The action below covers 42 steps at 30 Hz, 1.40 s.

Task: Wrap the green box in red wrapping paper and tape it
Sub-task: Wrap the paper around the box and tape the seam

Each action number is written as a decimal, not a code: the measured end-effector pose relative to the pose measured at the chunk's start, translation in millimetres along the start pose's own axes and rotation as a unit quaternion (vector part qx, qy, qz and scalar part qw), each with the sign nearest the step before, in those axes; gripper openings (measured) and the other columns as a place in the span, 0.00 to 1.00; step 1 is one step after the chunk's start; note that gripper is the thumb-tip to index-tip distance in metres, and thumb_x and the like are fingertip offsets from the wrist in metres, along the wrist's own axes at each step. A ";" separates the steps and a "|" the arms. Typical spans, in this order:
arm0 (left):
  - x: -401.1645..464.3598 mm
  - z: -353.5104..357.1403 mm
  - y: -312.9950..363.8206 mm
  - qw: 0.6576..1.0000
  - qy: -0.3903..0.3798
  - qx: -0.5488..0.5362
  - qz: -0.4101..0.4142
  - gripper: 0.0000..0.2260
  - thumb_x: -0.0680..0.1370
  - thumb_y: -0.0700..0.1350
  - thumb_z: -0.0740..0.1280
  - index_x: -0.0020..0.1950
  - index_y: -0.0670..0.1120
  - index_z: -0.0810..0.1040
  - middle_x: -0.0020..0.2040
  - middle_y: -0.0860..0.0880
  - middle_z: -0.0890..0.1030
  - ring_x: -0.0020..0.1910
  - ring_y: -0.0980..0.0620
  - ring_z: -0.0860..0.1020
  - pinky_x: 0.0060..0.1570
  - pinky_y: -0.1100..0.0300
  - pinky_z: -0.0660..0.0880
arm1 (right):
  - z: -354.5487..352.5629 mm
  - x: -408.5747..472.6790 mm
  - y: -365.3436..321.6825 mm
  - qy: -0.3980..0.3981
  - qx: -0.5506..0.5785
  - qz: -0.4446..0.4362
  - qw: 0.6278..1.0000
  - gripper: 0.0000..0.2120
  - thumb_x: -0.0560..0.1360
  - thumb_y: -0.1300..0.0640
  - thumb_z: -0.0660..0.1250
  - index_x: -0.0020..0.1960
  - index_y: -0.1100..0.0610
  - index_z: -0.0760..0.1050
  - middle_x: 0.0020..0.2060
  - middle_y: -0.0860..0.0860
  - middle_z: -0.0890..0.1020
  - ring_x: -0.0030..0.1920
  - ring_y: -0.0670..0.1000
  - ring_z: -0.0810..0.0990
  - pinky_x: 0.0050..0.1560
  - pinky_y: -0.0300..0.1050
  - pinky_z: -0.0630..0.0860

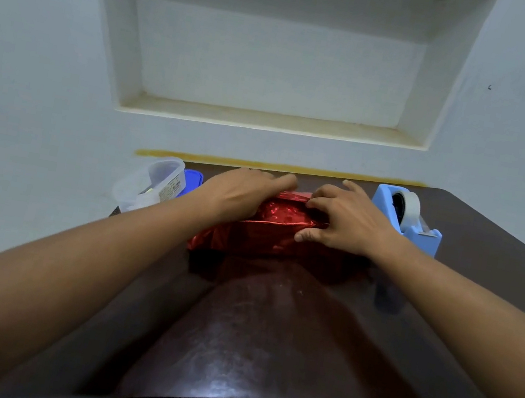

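Left hand (241,195) flat on red paper (269,231), right hand (344,219) pinching seam; keep overlap taut w/ tape dispenser (407,219) near.

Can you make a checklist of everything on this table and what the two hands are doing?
Surface: dark glossy table, set against a white wall.
Job's things: red wrapping paper covers the box; no green shows. Blue tape dispenser stands to the right.
Clutter: clear plastic tub and a blue lid at the left.
Hands: left hand presses flat on the paper; right hand pinches a fold on top.
Cables: nothing seen.
Surroundings: wall niche above; table's black frame below.
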<state>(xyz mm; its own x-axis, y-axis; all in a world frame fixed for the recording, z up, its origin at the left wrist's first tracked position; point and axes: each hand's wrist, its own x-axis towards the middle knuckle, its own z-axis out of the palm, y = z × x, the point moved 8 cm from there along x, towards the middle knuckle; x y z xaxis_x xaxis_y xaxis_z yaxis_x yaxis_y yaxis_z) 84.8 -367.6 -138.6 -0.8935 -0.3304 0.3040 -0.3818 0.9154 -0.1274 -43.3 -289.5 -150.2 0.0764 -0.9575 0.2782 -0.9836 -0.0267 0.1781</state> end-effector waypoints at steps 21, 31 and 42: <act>-26.6 -9.8 -21.8 0.995 0.011 -0.088 -0.055 0.23 0.76 0.61 0.74 0.66 0.49 0.82 0.58 0.51 0.82 0.55 0.51 0.79 0.55 0.55 0.75 | 4.5 -11.2 6.5 0.020 0.043 0.012 0.999 0.26 0.79 0.39 0.67 0.70 0.54 0.79 0.68 0.50 0.78 0.64 0.57 0.77 0.69 0.50 0.67; -1.1 -6.1 12.7 0.997 0.031 -0.068 -0.014 0.11 0.80 0.40 0.65 0.56 0.53 0.83 0.60 0.50 0.82 0.58 0.45 0.79 0.54 0.49 0.76 | -1.1 -10.5 10.5 0.040 0.062 0.018 0.997 0.28 0.78 0.39 0.69 0.70 0.55 0.79 0.69 0.49 0.78 0.66 0.52 0.76 0.71 0.48 0.61; -7.1 1.7 4.8 0.997 0.047 0.028 -0.061 0.16 0.79 0.37 0.62 0.61 0.46 0.86 0.57 0.44 0.79 0.54 0.41 0.78 0.52 0.47 0.75 | 5.7 -8.1 6.6 0.042 0.076 0.028 0.996 0.27 0.79 0.38 0.67 0.71 0.53 0.78 0.70 0.47 0.77 0.71 0.48 0.73 0.79 0.52 0.52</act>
<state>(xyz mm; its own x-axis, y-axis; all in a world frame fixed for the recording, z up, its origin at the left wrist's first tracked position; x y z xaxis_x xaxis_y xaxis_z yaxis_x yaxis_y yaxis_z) 88.9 -361.3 -142.9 -0.8153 -0.4124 0.4065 -0.5003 0.8551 -0.1358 -51.4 -283.5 -156.7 0.0282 -0.9313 0.3633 -0.9996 -0.0239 0.0163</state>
